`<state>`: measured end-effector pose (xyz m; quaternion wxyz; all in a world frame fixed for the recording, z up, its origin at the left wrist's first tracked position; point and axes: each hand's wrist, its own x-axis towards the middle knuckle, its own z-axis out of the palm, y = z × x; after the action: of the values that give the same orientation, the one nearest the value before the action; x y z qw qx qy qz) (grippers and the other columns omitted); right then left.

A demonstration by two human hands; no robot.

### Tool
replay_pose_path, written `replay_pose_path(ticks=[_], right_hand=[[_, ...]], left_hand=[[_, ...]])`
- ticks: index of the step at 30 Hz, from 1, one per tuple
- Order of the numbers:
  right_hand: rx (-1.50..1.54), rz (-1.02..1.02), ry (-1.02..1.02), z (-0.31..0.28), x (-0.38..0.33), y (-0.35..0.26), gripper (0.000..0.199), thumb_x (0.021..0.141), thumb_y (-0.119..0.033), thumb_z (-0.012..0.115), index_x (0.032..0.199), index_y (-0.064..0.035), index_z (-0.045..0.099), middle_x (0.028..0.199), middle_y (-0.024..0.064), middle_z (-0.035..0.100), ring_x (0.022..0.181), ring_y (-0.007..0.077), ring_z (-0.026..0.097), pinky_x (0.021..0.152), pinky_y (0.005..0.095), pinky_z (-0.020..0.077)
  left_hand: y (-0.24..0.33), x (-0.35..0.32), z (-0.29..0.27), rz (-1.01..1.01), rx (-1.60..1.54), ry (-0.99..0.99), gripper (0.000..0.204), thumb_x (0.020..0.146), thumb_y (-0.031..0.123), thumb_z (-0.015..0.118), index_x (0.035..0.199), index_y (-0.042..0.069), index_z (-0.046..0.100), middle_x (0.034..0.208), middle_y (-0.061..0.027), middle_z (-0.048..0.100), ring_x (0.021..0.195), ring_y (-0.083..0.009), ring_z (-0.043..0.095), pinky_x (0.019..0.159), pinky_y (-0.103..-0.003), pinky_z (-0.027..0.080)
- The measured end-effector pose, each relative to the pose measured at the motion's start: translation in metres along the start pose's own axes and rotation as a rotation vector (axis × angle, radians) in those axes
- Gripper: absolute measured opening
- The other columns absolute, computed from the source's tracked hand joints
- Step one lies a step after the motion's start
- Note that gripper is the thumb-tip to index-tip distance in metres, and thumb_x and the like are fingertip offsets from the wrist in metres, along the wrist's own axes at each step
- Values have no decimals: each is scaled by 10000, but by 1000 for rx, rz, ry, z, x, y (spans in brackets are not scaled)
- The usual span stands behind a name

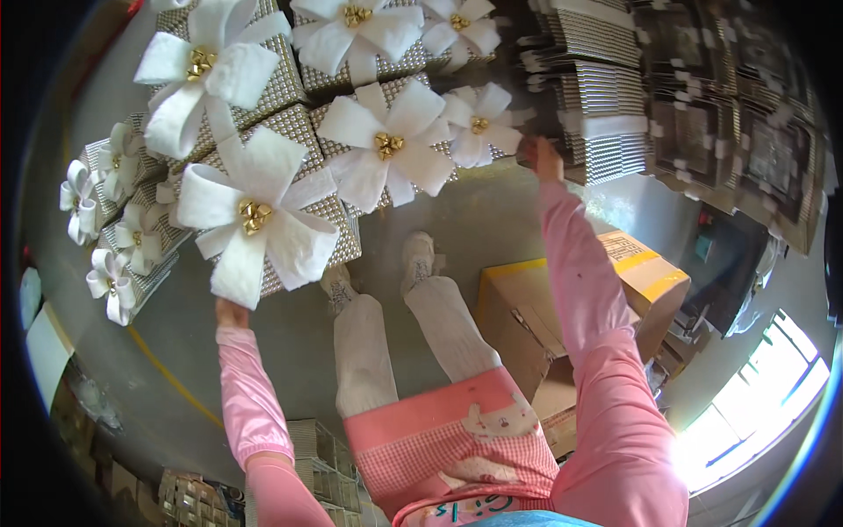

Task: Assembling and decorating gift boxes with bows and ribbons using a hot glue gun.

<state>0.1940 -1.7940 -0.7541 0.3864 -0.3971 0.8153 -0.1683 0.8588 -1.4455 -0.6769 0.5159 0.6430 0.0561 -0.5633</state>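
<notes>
Rows of gift boxes (279, 132) covered in a pearly beaded pattern stand before me, topped with large white fabric bows (272, 180) with gold bells at their centers. My left hand (231, 314) is at the near lower edge of the closest box, just below its bow. Its fingers are hidden behind the bow and box. Farther right, my right hand (546, 161) is raised beside a smaller bow (481, 123) and the neighbouring stack. Its fingers look bent in, but what they hold, if anything, does not show.
Tall stacks of flat beaded pieces (612, 114) rise at the right, next to dark-centered box parts (694, 140). An opened brown carton (518, 307) with yellow tape stands by my right leg. Smaller bow-topped boxes (132, 237) sit at the left. A bright window (755, 404) lies lower right.
</notes>
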Motion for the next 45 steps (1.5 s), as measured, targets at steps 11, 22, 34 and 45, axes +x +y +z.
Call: replay_pose_path(ticks=[11, 22, 34, 45], right_hand=[[-133, -608, 22, 77, -118, -142, 148, 749, -160, 662, 896, -149, 676, 891, 58, 636, 747, 237, 628, 655, 335, 485], [-383, -711, -68, 137, -119, -127, 159, 771, -170, 631, 929, -179, 640, 946, 52, 605, 842, 279, 605, 704, 368, 485], [-429, -660, -119, 65, -192, -172, 246, 775, -230, 626, 1016, -183, 635, 998, 122, 617, 898, 302, 600, 749, 395, 466], [-421, -120, -1045, -84, -379, -22, 279, 846, -142, 564, 1117, -79, 570, 753, 46, 606, 600, 132, 600, 472, 265, 472]], left_hand=[[-82, -177, 4, -392, 195, 165, 308, 899, 312, 539, 1165, 157, 527, 1048, -36, 587, 863, -177, 599, 712, -317, 485], [-138, -255, -65, -504, 155, 403, 303, 903, 297, 535, 1173, 159, 524, 1050, -44, 594, 883, -198, 607, 717, -335, 483], [-89, -332, 21, -280, -8, 271, 307, 908, 275, 529, 1168, 113, 526, 1036, -68, 610, 851, -190, 623, 701, -315, 502], [-301, -489, 97, -67, -223, 469, 224, 885, 83, 487, 1083, 95, 590, 955, -68, 653, 785, -166, 645, 638, -282, 526]])
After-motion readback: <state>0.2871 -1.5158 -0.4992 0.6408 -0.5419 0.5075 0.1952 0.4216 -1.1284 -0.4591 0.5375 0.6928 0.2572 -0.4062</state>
